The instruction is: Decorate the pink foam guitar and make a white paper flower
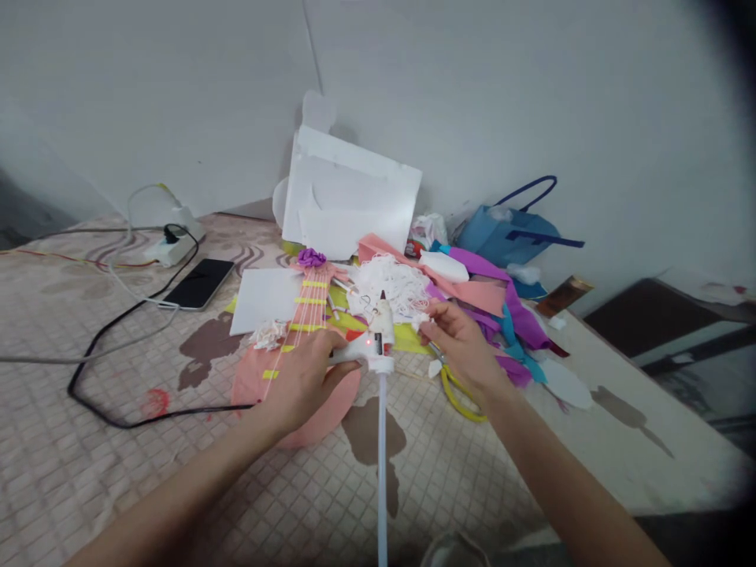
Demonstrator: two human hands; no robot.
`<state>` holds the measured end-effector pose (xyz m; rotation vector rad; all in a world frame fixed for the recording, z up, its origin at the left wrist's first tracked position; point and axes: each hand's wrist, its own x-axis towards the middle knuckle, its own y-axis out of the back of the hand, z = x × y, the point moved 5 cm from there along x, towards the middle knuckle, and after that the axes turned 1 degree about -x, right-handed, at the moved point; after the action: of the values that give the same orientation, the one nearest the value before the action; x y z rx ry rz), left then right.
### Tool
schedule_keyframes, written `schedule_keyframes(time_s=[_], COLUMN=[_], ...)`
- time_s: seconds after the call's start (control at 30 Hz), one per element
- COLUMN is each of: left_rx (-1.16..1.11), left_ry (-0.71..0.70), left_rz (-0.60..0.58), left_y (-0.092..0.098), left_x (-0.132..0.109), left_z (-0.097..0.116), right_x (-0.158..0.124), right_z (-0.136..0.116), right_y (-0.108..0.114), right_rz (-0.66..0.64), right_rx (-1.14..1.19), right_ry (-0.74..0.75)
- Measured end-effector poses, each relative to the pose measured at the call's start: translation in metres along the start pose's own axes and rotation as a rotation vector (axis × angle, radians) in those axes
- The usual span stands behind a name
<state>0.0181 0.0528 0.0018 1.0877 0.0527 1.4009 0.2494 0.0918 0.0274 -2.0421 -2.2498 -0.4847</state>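
My left hand [304, 376] is closed round the handle of a white hot glue gun [378, 335], whose red light is on and whose nozzle points away from me. A long glue stick [382, 465] sticks out of its back toward me. My right hand [464, 339] pinches a small white piece [420, 320] just right of the nozzle. Under my left hand lies a pink foam guitar shape [304, 346] with yellow strips, white strings and a purple flower [311, 257] at its top.
A heap of coloured foam scraps [502, 303], white shreds [393, 283] and yellow-handled scissors [457, 394] lie right of the guitar. White sheets [348, 197] lean on the wall beside a blue bag [508, 232]. A phone [199, 283], power strip [174, 244] and cables lie left.
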Motion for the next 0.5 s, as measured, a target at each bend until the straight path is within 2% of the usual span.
schedule_keyframes(time_s=[0.13,0.27,0.5], left_rx=[-0.340,-0.682,-1.202], left_ry=[0.203,0.301,0.490], left_rz=[0.035,0.061,0.001], left_y=[0.011,0.019,0.008], left_x=[0.008,0.017,0.017], left_z=[-0.011,-0.016,-0.024], right_x=[0.000,0.011,0.029], right_z=[0.001,-0.011,-0.025], right_y=[-0.013,-0.030,-0.052], right_rz=[0.050,0.060,0.092], right_rx=[0.130,0.236,0.221], right_ry=[-0.017,0.044,0.137])
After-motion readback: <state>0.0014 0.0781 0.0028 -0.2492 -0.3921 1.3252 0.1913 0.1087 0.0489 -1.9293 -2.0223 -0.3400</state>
